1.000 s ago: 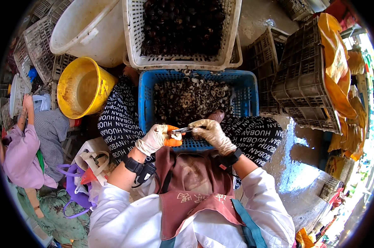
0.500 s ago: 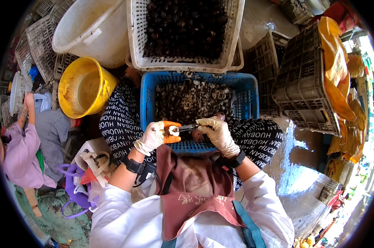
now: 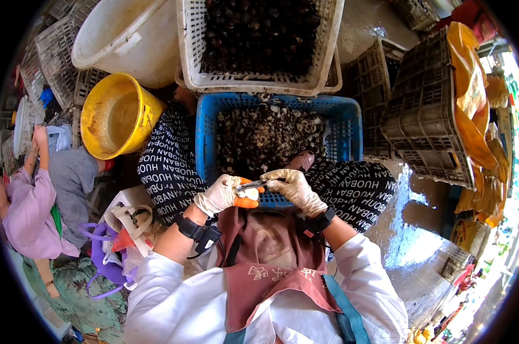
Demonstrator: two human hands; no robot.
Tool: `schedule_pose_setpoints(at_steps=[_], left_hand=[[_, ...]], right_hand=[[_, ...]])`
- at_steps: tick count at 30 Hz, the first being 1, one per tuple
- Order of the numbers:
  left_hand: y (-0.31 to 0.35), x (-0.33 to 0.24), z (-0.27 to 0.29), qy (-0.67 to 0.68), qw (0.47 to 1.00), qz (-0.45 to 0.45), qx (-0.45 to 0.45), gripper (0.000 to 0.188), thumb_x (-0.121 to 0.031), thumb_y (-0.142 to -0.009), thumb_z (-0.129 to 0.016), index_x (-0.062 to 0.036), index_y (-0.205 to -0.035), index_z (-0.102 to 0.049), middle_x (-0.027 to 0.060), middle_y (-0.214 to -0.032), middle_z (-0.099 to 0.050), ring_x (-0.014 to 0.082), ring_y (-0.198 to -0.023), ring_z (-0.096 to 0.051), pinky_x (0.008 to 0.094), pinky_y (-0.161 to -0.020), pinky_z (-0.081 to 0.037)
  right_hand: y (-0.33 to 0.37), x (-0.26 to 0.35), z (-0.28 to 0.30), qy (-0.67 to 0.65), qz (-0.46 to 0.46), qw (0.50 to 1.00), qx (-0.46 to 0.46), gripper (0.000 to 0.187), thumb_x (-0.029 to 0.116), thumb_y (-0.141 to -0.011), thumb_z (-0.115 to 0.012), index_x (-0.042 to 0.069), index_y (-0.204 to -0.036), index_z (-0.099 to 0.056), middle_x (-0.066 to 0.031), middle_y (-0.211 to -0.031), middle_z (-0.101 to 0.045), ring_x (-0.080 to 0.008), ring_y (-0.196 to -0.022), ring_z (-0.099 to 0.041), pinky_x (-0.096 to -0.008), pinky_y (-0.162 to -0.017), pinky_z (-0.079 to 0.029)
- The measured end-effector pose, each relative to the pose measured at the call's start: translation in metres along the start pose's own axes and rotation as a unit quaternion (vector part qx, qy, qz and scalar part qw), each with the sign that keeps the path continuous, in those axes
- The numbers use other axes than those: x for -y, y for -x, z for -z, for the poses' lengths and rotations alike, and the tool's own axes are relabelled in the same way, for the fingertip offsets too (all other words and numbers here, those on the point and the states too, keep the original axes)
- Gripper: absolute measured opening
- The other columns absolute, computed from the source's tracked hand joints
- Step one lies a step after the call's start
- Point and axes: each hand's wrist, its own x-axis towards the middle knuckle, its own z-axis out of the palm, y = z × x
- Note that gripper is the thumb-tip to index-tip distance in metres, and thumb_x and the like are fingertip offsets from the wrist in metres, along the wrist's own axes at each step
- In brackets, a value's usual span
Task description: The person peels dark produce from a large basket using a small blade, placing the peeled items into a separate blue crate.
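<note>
My left hand [image 3: 218, 195], in a pale glove with orange finger covers, is closed around a small whitish piece that looks like a water chestnut [image 3: 248, 194]. My right hand [image 3: 296, 188], also gloved, grips a slim dark and metallic tool that looks like a peeler [image 3: 252, 185]; its front end lies against the whitish piece. Both hands are close together over the near rim of a blue crate [image 3: 351, 129]. Dark and white peelings [image 3: 265, 137] cover the crate's bottom. My right fingers partly hide the tool's handle.
Beyond the crate, a white basket [image 3: 190, 46] holds dark round produce [image 3: 259, 34]. A yellow bucket [image 3: 147, 109] and a large white tub [image 3: 121, 46] stand at left. Stacked grey crates [image 3: 423, 103] rise at right. Another person in a purple top [image 3: 32, 218] sits at far left.
The peeler has come left over the whitish piece, and my hands have drawn closer together. My left hand has shifted slightly right and down. The view has moved slightly.
</note>
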Motion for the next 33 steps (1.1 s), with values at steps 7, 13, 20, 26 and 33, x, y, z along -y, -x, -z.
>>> schedule_pose_setpoints(at_steps=[7, 13, 20, 26, 33], left_hand=[[-0.007, 0.004, -0.008, -0.068, 0.987, -0.072, -0.13, 0.044, -0.001, -0.07, -0.078, 0.0021, -0.11, -0.062, 0.0028, -0.096, -0.067, 0.0084, -0.086, -0.061, 0.0239, -0.079, -0.052], [-0.007, 0.0, -0.016, -0.09, 0.978, -0.094, -0.164, 0.041, -0.004, -0.07, -0.08, 0.0025, -0.107, -0.063, 0.0023, -0.094, -0.067, 0.0081, -0.084, -0.061, 0.0245, -0.077, -0.051], [-0.021, 0.003, -0.021, 0.078, 0.977, -0.102, -0.172, 0.036, -0.001, -0.071, -0.077, 0.0025, -0.104, -0.064, 0.0107, -0.105, -0.065, 0.0176, -0.093, -0.063, 0.0305, -0.082, -0.055], [-0.028, -0.025, -0.025, -0.433, 0.839, -0.215, -0.248, 0.047, -0.021, -0.06, -0.085, -0.0037, -0.1, -0.066, 0.0147, -0.109, -0.062, 0.0275, -0.095, -0.063, 0.034, -0.082, -0.052], [-0.026, -0.031, -0.02, -0.509, 0.83, -0.127, -0.192, 0.035, -0.021, -0.066, -0.081, -0.0023, -0.09, -0.064, 0.0166, -0.093, -0.062, 0.0328, -0.08, -0.061, 0.0367, -0.069, -0.05]], right_hand=[[-0.006, 0.003, -0.014, -0.057, -0.016, 0.995, -0.077, 0.02, 0.005, -0.085, -0.065, -0.001, -0.104, -0.065, -0.0035, -0.088, -0.067, -0.0086, -0.078, -0.059, -0.0235, -0.074, -0.049], [0.005, 0.002, -0.02, 0.129, 0.174, 0.971, -0.098, 0.017, 0.002, -0.082, -0.067, 0.001, -0.099, -0.068, -0.0087, -0.094, -0.068, -0.0119, -0.085, -0.061, -0.0249, -0.079, -0.05], [-0.018, -0.025, 0.009, -0.104, 0.007, 0.982, -0.155, 0.016, 0.011, -0.089, -0.062, 0.0, -0.099, -0.061, -0.0024, -0.082, -0.064, -0.0069, -0.067, -0.056, -0.0191, -0.064, -0.048], [-0.015, 0.007, -0.03, -0.267, -0.038, 0.955, -0.12, 0.014, 0.021, -0.092, -0.059, 0.007, -0.093, -0.061, 0.0025, -0.08, -0.061, -0.0048, -0.069, -0.057, -0.0197, -0.064, -0.049], [-0.028, 0.003, -0.027, -0.145, 0.044, 0.984, -0.098, 0.01, 0.012, -0.09, -0.06, 0.002, -0.093, -0.06, 0.0014, -0.078, -0.059, -0.0054, -0.068, -0.051, -0.0199, -0.063, -0.043]])
